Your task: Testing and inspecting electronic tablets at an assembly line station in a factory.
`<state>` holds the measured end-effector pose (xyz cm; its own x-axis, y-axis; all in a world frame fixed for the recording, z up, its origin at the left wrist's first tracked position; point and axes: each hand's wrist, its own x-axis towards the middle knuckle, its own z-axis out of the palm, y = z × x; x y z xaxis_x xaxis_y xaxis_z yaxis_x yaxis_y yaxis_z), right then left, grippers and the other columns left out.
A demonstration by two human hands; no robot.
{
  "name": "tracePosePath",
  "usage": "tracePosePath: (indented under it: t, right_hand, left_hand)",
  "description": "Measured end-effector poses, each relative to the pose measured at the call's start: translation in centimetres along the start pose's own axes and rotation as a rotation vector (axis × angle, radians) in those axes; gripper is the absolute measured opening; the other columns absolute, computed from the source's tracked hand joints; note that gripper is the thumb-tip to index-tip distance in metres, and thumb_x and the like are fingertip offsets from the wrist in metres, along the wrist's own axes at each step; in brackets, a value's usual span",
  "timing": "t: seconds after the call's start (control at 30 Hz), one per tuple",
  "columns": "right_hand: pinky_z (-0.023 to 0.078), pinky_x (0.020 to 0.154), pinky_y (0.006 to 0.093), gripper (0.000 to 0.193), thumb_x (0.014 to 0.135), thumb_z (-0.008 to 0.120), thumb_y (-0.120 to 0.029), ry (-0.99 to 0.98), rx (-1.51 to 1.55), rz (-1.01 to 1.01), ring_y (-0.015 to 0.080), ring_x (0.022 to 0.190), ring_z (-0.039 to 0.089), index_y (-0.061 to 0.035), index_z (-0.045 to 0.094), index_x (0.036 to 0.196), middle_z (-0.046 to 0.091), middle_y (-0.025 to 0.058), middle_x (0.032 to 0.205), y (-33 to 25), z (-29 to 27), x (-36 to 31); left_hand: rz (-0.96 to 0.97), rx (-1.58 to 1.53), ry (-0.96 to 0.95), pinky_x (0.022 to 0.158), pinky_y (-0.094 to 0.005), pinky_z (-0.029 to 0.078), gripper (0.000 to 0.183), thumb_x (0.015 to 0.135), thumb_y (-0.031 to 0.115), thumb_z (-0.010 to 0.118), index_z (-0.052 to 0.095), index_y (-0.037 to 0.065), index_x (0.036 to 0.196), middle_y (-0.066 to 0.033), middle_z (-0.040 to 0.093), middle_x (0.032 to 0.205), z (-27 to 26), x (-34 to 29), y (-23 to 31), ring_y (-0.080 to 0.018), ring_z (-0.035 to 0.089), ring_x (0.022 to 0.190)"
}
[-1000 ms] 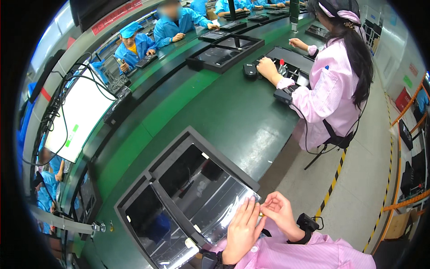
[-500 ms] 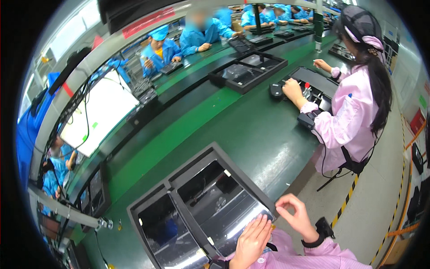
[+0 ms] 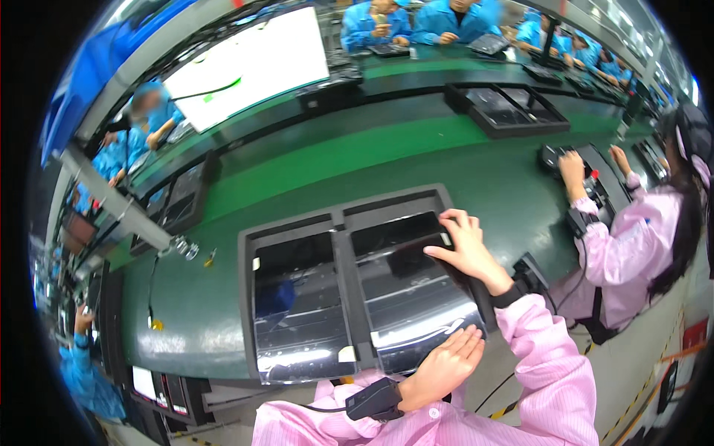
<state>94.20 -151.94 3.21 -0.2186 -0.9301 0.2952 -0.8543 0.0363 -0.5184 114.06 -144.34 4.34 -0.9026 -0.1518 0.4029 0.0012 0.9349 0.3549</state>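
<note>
A black two-compartment tray (image 3: 343, 288) lies at the front edge of the green bench, with a glossy dark screen panel in each half. My left hand (image 3: 448, 363) rests flat, fingers straight, on the near right corner of the right panel (image 3: 405, 286). At that panel's far right corner, beside a small white tab, is my right hand (image 3: 474, 249). Its thumb and fingers are apart, the thumb over the panel and the index fingertip close to the tray's side wall. The left panel (image 3: 297, 297) has no hand on it.
Another divided tray (image 3: 513, 126) sits on the far side of the bench. At right, a co-worker in pink (image 3: 639, 230) handles a dark device. A metal post (image 3: 111, 197) rises at left, near a hanging cable (image 3: 152, 297). People in blue work across the bench.
My view has swung right-to-left, so the tray appears straighter. My right hand has moved from beyond the tray's near right corner to the panel's far right corner; my left stays at the near corner.
</note>
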Motion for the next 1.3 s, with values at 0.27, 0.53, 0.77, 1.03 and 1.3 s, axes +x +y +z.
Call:
tracePosePath:
  t: [0.27,0.53,0.77,1.03,1.3]
  right_hand:
    - [0.034,0.094,0.042,0.06,0.066,0.076,-0.033,0.035,0.098,-0.014,0.0324,0.108,0.036,-0.0013,0.053,0.111,0.04,0.0098,0.121,1.9,-0.4,0.0]
    - [0.032,0.097,0.0383,0.054,0.071,0.072,-0.031,0.06,0.176,0.011,0.029,0.11,0.036,-0.0041,0.053,0.115,0.042,0.0079,0.12,0.5,0.2,0.4]
    - [0.03,0.098,0.0368,0.04,0.081,0.063,-0.024,0.081,0.143,0.036,0.0276,0.109,0.037,-0.0045,0.055,0.114,0.044,0.0074,0.119,0.6,-0.2,0.2]
    - [0.03,0.098,0.0349,0.03,0.085,0.056,-0.017,0.076,0.197,0.039,0.026,0.109,0.038,-0.0055,0.058,0.113,0.046,0.0067,0.116,0.4,0.3,0.5]
    - [0.03,0.096,0.0324,0.028,0.087,0.051,-0.013,0.087,0.209,0.018,0.0242,0.108,0.04,-0.0049,0.059,0.112,0.048,0.0082,0.116,1.3,0.2,0.6]
  left_hand:
    - [-0.239,0.235,0.078,0.076,-0.0365,0.048,0.023,0.072,0.014,0.07,0.063,0.001,0.09,-0.0104,0.064,0.089,-21.1,-2.2,-8.2,-0.0284,0.06,0.084]
    - [-0.099,0.117,-0.384,0.082,-0.0357,0.042,0.058,0.063,0.034,0.076,0.059,0.013,0.115,-0.0091,0.053,0.093,-19.2,-2.3,-23.8,-0.0271,0.05,0.093]
    - [-0.036,0.06,-0.535,0.077,-0.0365,0.042,0.066,0.049,0.04,0.08,0.058,0.015,0.107,-0.0064,0.053,0.089,-17.5,0.5,-26.7,-0.0274,0.05,0.091]
    - [0.007,0.135,-0.412,0.08,-0.0361,0.039,0.068,0.056,0.047,0.076,0.056,0.014,0.113,-0.0075,0.053,0.096,-19.1,-1.7,-26.1,-0.0269,0.05,0.092]
    - [-0.224,0.054,-0.014,0.078,-0.0375,0.034,0.051,0.074,0.055,0.058,0.068,0.013,0.1,-0.0068,0.049,0.088,-22.1,-12.3,-16.8,-0.0247,0.046,0.084]
